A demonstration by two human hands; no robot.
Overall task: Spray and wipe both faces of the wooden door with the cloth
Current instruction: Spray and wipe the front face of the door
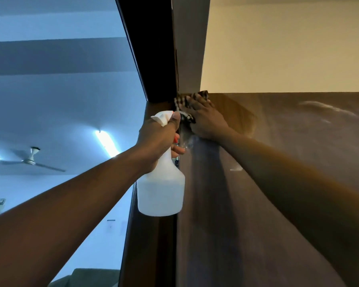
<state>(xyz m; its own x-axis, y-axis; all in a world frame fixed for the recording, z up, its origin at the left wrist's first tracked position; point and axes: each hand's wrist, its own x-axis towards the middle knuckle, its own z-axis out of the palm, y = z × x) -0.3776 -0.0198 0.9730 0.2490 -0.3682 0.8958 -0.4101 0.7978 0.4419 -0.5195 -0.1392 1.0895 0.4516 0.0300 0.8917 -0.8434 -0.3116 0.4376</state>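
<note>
The dark wooden door (278,183) fills the right half of the head view, seen from below up to its top edge. My right hand (207,119) presses a checked cloth (182,104) flat against the door's top left corner, near the hinge edge. My left hand (158,139) grips the neck of a white spray bottle (161,189), thumb on its white nozzle head, held upright just left of the door edge. Wet streaks show on the door face to the right.
The dark door frame (149,48) runs up the middle. A cream wall (288,48) lies above the door. Through the opening at left are a ceiling fan (32,158), a lit tube light (106,141) and a pale ceiling.
</note>
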